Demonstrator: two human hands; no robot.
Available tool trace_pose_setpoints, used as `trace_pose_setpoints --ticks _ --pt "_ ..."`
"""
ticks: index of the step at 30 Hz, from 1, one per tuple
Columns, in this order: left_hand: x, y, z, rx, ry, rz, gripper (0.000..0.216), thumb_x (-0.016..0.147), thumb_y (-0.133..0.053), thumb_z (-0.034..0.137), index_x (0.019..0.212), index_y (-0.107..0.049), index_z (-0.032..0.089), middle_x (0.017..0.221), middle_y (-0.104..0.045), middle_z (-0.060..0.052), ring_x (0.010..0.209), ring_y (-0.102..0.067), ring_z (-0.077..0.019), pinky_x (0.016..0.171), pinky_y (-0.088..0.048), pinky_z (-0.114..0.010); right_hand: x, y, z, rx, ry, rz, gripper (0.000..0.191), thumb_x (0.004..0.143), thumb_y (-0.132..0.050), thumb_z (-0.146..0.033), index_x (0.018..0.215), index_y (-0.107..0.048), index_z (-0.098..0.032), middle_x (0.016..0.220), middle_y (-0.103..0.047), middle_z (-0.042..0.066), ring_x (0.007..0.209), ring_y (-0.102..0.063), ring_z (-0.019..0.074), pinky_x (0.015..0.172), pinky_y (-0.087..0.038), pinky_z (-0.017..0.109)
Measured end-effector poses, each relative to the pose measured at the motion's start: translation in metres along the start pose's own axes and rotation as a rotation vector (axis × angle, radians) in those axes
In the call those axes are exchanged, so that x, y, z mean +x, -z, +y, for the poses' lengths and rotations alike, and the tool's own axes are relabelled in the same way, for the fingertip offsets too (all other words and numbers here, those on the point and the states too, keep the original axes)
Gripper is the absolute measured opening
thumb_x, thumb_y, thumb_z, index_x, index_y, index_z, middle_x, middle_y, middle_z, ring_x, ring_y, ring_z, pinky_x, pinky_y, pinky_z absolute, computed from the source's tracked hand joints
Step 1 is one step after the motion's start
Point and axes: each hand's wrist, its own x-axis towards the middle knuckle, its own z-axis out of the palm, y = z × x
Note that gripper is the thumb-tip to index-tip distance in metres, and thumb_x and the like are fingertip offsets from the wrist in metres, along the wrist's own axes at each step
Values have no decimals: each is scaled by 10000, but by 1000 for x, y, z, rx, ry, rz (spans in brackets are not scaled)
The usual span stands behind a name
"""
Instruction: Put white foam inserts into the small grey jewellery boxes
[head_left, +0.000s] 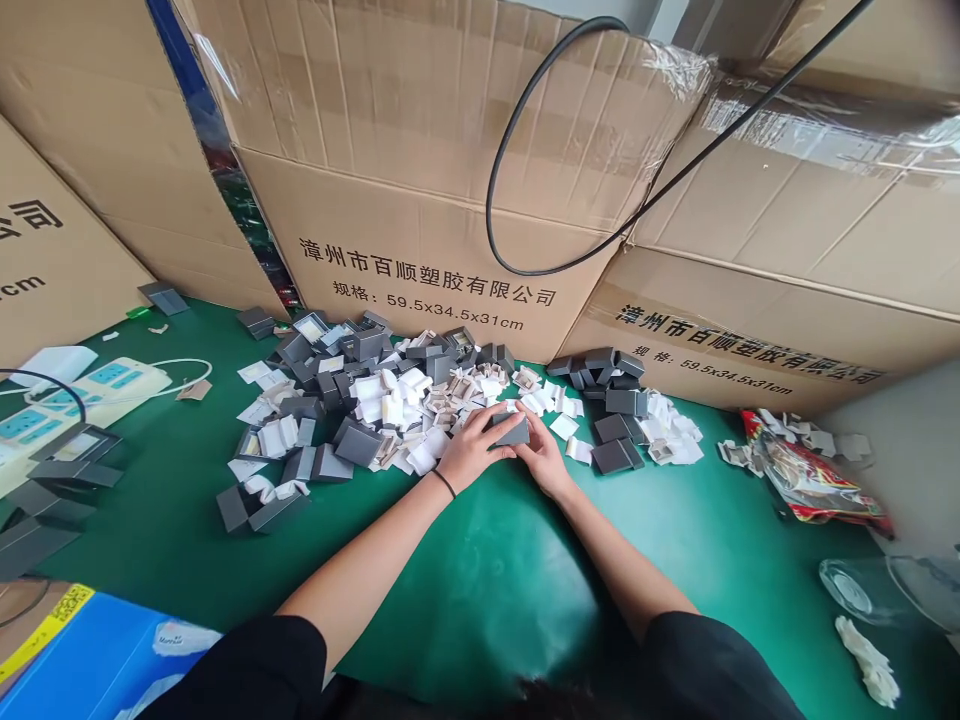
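My left hand (472,448) and my right hand (543,458) meet over a small grey box (513,431) on the green table (480,580). Fingers of both hands are curled round the box, the left from its left side, the right from below and to the right. Just beyond lies a heap of grey boxes and white inserts (375,400). A black band circles my left wrist. A smaller group of grey boxes (615,410) with white pieces lies to the right of my hands.
Large cardboard cartons (420,200) wall the table's far side, with a black cable (525,130) looping across them. A power strip (82,395) and flat grey trays (60,470) lie left. A red snack bag (810,480) and clear plastic lid (862,590) lie right.
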Motion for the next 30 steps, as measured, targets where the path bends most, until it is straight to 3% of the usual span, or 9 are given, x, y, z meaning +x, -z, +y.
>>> trace_pose_setpoints --ticks 3,6,11,15,20,23,25,28,30 --pt "-1 2 -1 -43 -34 -108 588 829 -566 384 1379 -357 354 1419 -374 -67 1295 -394 -246 1046 -404 -428 -1 1 2 -84 5 -18 560 723 -637 -380 1249 -489 -257 1275 -537 71 1185 -502 236 910 -490 372" --pt "-1 2 0 -56 -32 -153 510 882 -493 276 1372 -373 349 1450 -310 -70 1332 -345 -247 1060 -388 -435 1 2 7 -113 5 12 444 710 -639 -387 1122 -550 -245 1148 -596 70 1037 -579 232 776 -537 351" --pt "1 1 0 -76 69 -61 506 895 -446 196 1368 -377 362 1328 -444 -56 1282 -412 -212 1063 -386 -418 12 18 17 -242 -16 299 230 779 -519 -378 941 -541 -215 885 -601 44 665 -563 157 603 -529 322" --pt "4 1 -2 -298 336 53 564 864 -500 253 1400 -332 306 1343 -458 -85 1252 -448 -234 1027 -424 -388 22 40 22 -580 36 496 263 766 -459 -263 1000 -562 -200 1109 -554 104 945 -545 224 706 -514 356" --pt "10 0 -1 -966 728 123 539 836 -522 297 1342 -339 265 1250 -551 -96 1075 -586 -236 891 -511 -482 18 39 15 -844 212 586 367 781 -405 -163 1115 -549 -220 1353 -391 116 1248 -366 277 965 -385 504" --pt "13 3 -2 -1313 879 102 410 847 -517 386 1227 -445 251 1131 -603 -67 974 -617 -208 863 -514 -518 12 32 10 -843 365 486 317 824 -402 -157 1076 -573 -247 1281 -472 96 1199 -424 259 958 -397 482" --pt "15 7 -2 -1452 943 157 402 857 -479 483 1173 -494 233 995 -626 -49 891 -625 -177 889 -499 -513 9 26 10 -832 424 295 303 844 -398 -152 1049 -597 -253 1181 -550 86 1127 -482 244 931 -422 445" --pt "18 13 -3 -1622 1008 294 442 857 -439 550 1135 -529 218 806 -601 -14 742 -608 -131 865 -515 -456 9 20 14 -926 401 -14 340 879 -380 -172 1150 -578 -224 1195 -583 88 1083 -504 249 892 -438 425" --pt "19 15 -2 -1695 1046 349 406 853 -473 516 1103 -554 207 758 -587 -6 698 -597 -119 803 -537 -395 10 16 17 -1083 327 -75 373 898 -365 -204 1226 -541 -179 1285 -543 105 1071 -495 278 848 -437 446"
